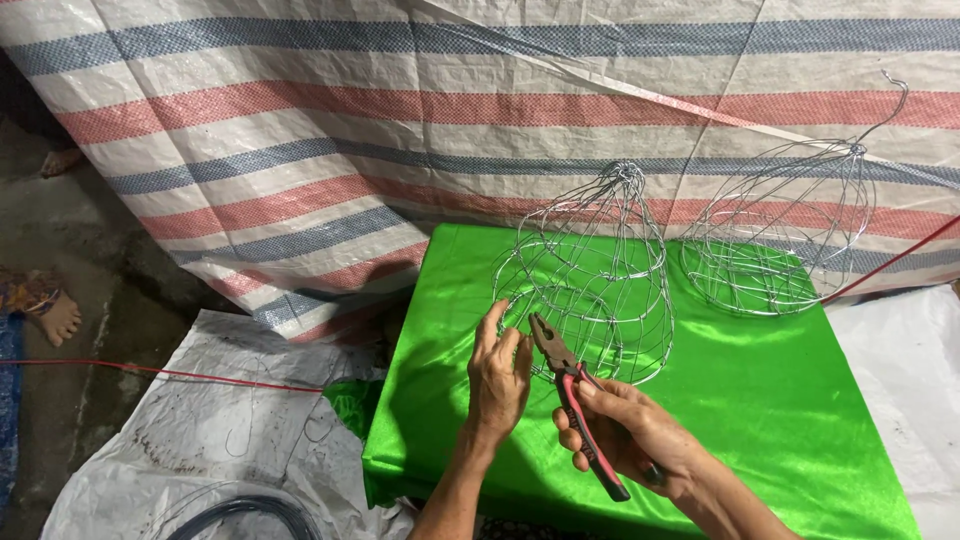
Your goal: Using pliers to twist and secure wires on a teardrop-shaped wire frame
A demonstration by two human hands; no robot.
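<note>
A bell-shaped wire frame (600, 270) stands on a table draped in shiny green cloth (760, 400). My left hand (498, 375) reaches up to its lower left edge, fingers pinching a thin wire there. My right hand (630, 435) grips red-and-black pliers (575, 395), whose jaws point up at the frame's lower wires beside my left fingers. A second wire frame (785, 230) with a hook on top stands farther right, at the back of the table.
A striped red, blue and white tarp (300, 150) hangs behind the table. White plastic sheeting (200, 430) with loose wire and a dark coil lies on the floor at left. A red cord (150, 372) crosses it. Another person's bare foot (55, 318) shows at far left.
</note>
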